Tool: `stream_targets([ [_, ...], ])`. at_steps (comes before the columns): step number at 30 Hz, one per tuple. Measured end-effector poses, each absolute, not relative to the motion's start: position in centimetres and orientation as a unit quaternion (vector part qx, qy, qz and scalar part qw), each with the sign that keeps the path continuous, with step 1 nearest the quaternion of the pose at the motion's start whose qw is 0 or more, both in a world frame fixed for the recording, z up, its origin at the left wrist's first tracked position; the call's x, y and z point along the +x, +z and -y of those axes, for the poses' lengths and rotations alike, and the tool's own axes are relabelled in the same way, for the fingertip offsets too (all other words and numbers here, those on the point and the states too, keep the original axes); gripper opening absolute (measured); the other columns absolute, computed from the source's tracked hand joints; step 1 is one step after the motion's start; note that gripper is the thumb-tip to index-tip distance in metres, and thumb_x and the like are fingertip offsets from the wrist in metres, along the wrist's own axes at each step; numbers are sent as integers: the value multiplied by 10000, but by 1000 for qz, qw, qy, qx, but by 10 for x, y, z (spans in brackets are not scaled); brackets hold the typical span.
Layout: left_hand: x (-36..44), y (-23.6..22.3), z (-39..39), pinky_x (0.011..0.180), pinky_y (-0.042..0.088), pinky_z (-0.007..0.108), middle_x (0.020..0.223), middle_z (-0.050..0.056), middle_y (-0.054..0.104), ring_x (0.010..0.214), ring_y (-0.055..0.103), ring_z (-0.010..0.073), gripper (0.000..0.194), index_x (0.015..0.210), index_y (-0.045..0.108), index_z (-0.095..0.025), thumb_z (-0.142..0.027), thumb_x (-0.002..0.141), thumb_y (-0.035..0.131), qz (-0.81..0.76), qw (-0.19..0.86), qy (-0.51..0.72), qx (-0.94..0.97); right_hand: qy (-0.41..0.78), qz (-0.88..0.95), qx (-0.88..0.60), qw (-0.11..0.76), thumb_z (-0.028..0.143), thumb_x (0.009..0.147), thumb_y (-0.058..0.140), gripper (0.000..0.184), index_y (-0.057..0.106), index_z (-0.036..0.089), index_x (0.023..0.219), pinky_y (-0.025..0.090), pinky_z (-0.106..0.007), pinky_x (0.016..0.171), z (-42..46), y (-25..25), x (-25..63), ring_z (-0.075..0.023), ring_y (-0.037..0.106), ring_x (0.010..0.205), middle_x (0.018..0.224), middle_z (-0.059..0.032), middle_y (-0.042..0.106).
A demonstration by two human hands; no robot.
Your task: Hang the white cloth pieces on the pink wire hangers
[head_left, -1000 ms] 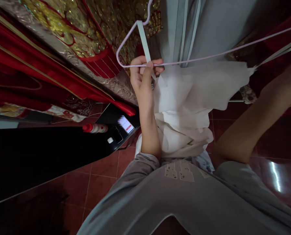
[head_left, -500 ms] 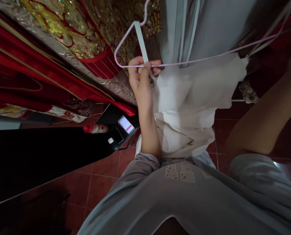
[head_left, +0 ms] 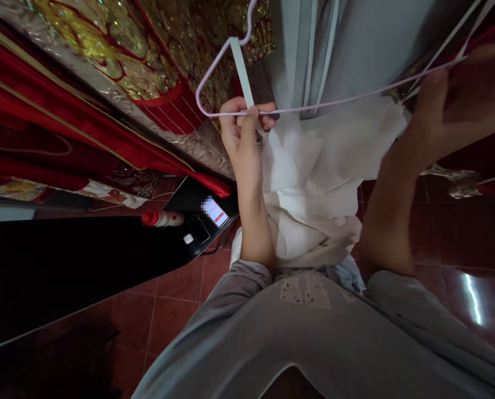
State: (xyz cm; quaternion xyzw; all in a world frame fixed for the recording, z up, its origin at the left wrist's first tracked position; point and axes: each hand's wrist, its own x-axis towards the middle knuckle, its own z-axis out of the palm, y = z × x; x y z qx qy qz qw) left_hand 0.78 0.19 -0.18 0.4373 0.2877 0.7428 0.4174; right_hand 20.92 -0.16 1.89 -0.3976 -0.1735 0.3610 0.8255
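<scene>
My left hand (head_left: 247, 124) is closed, thumb and fingers pinching the lower bar of a pale pink clothes hanger (head_left: 314, 107) together with a white strap (head_left: 241, 72). That strap slants up to the hanger's left shoulder near the hook. Below the bar hangs a white sheer garment (head_left: 309, 166), its folds falling to my waist. Over at the hanger's far right end is my right hand (head_left: 450, 105), dark and slightly blurred. Its thumb stands apart from the fingers, beside thin white straps (head_left: 442, 47); no firm grip shows.
Red and gold sequined garments (head_left: 147, 61) hang at the left. A black table (head_left: 85, 266) holds a lit phone (head_left: 216, 211), a dark phone (head_left: 200, 228), a white earbud case (head_left: 188, 239) and a red-capped bottle (head_left: 164, 218). Grey curtain-like cloth (head_left: 367, 44) hangs behind; red floor tiles (head_left: 180, 277) lie below.
My right hand has come into view from the right edge, moving inward to the hanger's right end. The straps there have shifted, and the garment's right edge has drawn in. My left hand keeps its hold.
</scene>
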Motion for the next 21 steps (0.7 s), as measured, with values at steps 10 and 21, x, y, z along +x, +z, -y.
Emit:
stream_targets([
  [10, 9, 1, 0, 688, 451, 315, 819, 17, 667, 643, 568, 176, 239, 886, 463, -249, -41, 985, 401, -302, 413, 737, 441, 553, 355, -312, 686, 306, 754, 480, 296, 466, 197, 1029, 488, -228, 681, 6, 7, 174, -78, 576, 757, 1055, -12, 561],
  [21, 7, -6, 4, 850, 458, 334, 916, 12, 683, 807, 608, 161, 201, 937, 500, -242, -73, 1006, 415, -330, 432, 720, 431, 549, 342, -256, 719, 540, 866, 382, 375, 314, 172, 837, 414, -202, 586, 2, 1, 169, -50, 466, 585, 763, 11, 441],
])
